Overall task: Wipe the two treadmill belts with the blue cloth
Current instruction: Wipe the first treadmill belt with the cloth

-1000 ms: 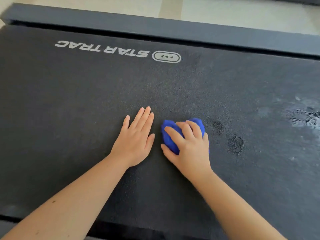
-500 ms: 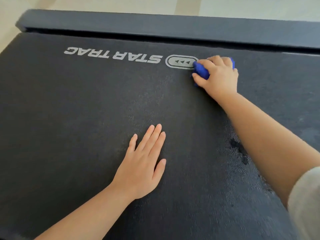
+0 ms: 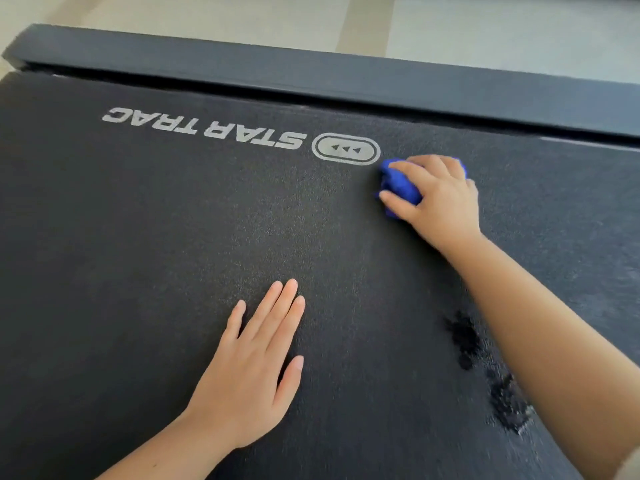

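**Blue cloth on the belt, just right of the logo badge**

Obs. 1. One treadmill belt (image 3: 138,237) fills most of the view, dark and grainy. The white "STAR TRAC" lettering (image 3: 204,128) reads upside down from the person's side. An oval arrow badge (image 3: 346,148) sits just to its right.

Obs. 2. The right hand (image 3: 440,202) is curled over the blue cloth (image 3: 398,183), with the fingers wrapped across the top and the thumb pinching the near side. The cloth is bunched into a wad and pressed on the belt, just beside the right end of the badge and near the belt's far edge. Blue shows to the left of the hand, and a sliver shows past the knuckles.

Obs. 3. The left hand (image 3: 252,372) lies flat on the belt, palm down. Its fingers are straight and close together, with the thumb a little apart, and it holds nothing. It is nearer the person, left of the cloth and well apart from it.

Obs. 4. Dark blotches (image 3: 464,337) mark the belt beside the right forearm, which partly hides them. I cannot tell whether they are wet or stained.

Obs. 5. A grey frame rail (image 3: 311,74) runs along the far edge of the belt, with pale floor (image 3: 207,22) beyond it.
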